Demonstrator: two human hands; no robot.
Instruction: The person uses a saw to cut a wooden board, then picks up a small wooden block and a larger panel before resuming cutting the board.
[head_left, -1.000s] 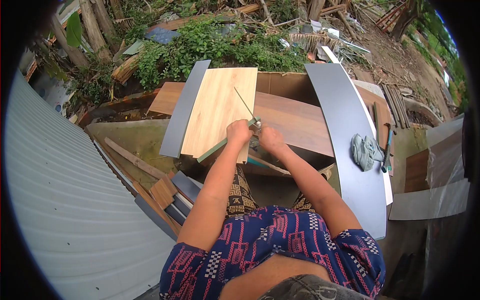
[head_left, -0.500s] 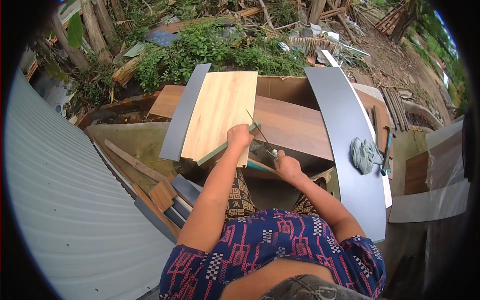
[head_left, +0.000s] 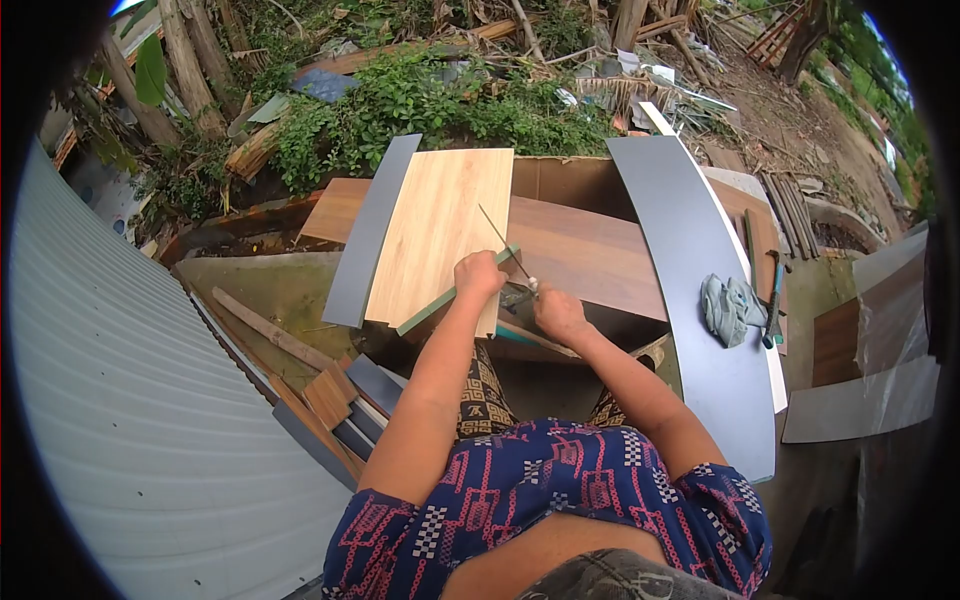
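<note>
My left hand (head_left: 480, 273) is closed over a narrow strip with a green edge (head_left: 426, 313). It presses the strip slantwise on a pale wood-grain board (head_left: 440, 210). My right hand (head_left: 560, 311) is wrapped round the whitish grip of a long, thin, dark blade (head_left: 494, 226), a saw or file by its shape; I cannot make out teeth. The blade crosses the strip near its right end, just right of my left hand, and its tip points forward and left over the board.
A grey panel (head_left: 366, 240) lies left of the pale board, with a brown plank (head_left: 590, 250) beneath. To the right, a long grey panel (head_left: 690, 230) carries a cloth (head_left: 730, 310) and a hammer (head_left: 774, 300). Offcuts (head_left: 328, 393) lie low left, beside corrugated sheeting (head_left: 130, 400).
My right hand has pushed the blade forward and left, so more of it reaches over the pale board. My left hand stays on the strip. The view has shifted slightly.
</note>
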